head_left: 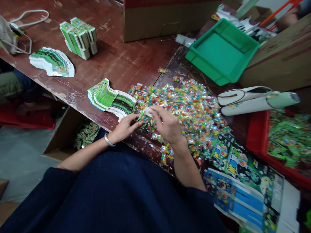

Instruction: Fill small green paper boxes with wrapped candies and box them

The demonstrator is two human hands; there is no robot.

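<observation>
Between my hands is a small green printed carton (143,120) with a white flap standing up. My left hand (127,127), a bracelet at its wrist, grips the carton's lower left side between thumb and fingers. At the carton's upper right, the fingers of my right hand (167,124) are closed at the white flap; whether they hold a candy packet too is hidden. Beside my left hand a fanned row of flat green cartons (109,98) lies on the table. Beyond and right of my right hand spreads a heap of small clear packets of colourful candies (191,103).
A green tray (223,53) stands at the back right, near cardboard boxes (155,24). More flat cartons (52,61) and stacked cartons (79,38) lie left. Right are a white-green holder (259,102), a red crate (259,132) and printed cardboard sheets (243,191). Below the table edge sits an open box (58,145).
</observation>
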